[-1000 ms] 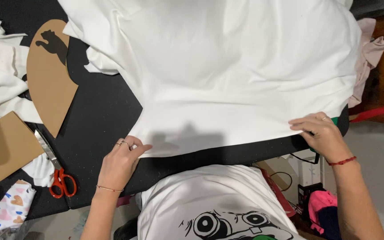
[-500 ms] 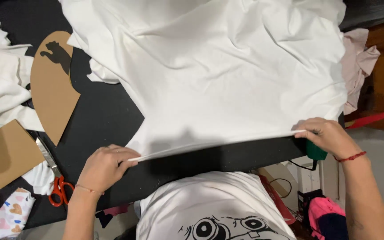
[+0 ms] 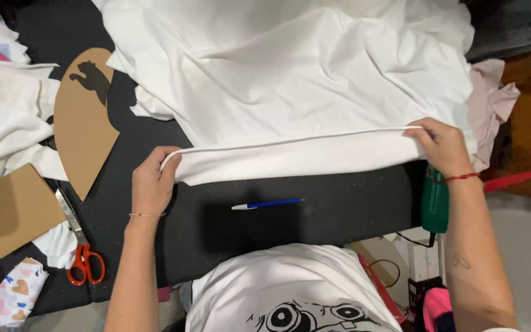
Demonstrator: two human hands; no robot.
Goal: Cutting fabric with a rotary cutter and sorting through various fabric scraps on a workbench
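A large sheet of white fabric point(image 3: 314, 92) covers most of the far half of a black desk point(image 3: 314, 221), seen from above by a head-worn camera. Its near edge is lifted and folded back on itself, forming a long, straight fold that runs across the middle of the view.

The left hand point(image 3: 153, 181) grips the left end of this fold, fingers curled closed around the cloth. The right hand point(image 3: 444, 144) pinches the right end, thumb and fingers closed on the fabric edge. A thin red cord circles the right wrist, and a fine bracelet sits on the left wrist. The fold is held taut between the two hands, just above the desk.

On the bare desk below the fold lies a blue and white pen point(image 3: 267, 203), near the person's body. To the left sit a curved brown cardboard template point(image 3: 84, 129), a flat brown cardboard piece point(image 3: 13, 209) and orange-handled scissors point(image 3: 80, 246). More white cloth point(image 3: 4, 120) is piled at the far left, with a heart-patterned scrap point(image 3: 10, 295) in the near corner.

At the right, pale pink fabric point(image 3: 490, 107) hangs at the desk edge, beside a green object point(image 3: 434, 200), possibly a tool, though it is partly hidden. The person wears a white printed shirt point(image 3: 290, 289).
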